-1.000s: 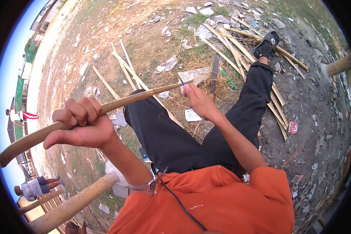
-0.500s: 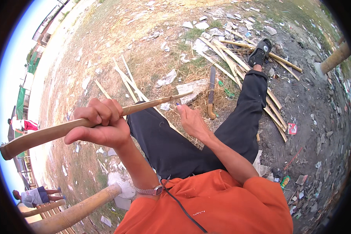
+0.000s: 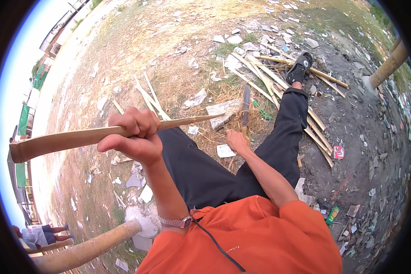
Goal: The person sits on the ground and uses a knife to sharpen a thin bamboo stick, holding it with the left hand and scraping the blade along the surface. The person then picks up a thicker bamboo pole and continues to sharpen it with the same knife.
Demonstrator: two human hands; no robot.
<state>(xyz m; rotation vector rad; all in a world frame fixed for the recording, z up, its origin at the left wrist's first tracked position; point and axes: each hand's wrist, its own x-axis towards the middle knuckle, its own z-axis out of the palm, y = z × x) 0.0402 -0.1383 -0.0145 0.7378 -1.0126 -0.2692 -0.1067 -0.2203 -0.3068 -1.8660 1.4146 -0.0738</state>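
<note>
Since the previous frame, the right hand has slipped away from the strip's thin end and now sits lower, past the tip, while the split bamboo strip has swung to a flatter slant, its broad butt end higher at the left. The left hand has its fingers clamped over the strip near mid-length, the thumb stretched along the lower edge toward the butt. The strip lies across the view above the left knee, its narrow tip overlapping a pale, crumpled slab on the ground behind it.

The right hand's fingers look bent and close together, though I cannot tell whether they hold anything. Just beside them in the view is the wooden handle of a machete, its dark blade pointing away from the person. A white printed card lies just left of that hand.

Bamboo slats lie heaped around the right leg of the black trousers, near the dark shoe. More thin slats lie beyond the left hand. A watch circles the left wrist, beside the orange shirt.
</note>
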